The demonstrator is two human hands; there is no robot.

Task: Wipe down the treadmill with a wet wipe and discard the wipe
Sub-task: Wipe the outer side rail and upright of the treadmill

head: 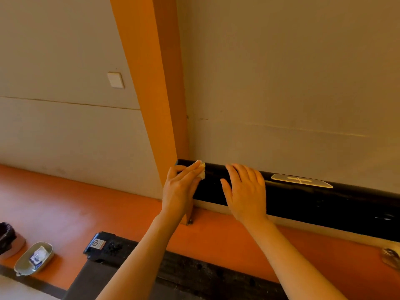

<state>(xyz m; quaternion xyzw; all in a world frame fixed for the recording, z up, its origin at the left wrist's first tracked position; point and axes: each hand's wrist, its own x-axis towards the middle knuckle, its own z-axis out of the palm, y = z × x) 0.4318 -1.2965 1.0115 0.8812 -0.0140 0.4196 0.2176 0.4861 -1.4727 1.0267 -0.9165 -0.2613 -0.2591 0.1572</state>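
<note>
Wipe (201,172) under left hand (180,189) fingers, right hand (245,191) flat beside, on treadmill (324,202)

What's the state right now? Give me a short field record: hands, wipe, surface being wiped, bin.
left hand: presses the wipe under straight fingers on the treadmill's black bar, at its left end
right hand: flat on the bar, fingers spread, holding nothing
wipe: white, crumpled, mostly hidden under the fingers
bar: glossy black, light label on top to the right
treadmill deck: dark, below the arms
bin: dark-lined, floor at far left, beside a dish holding a wipe packet
discard: not yet done
</note>
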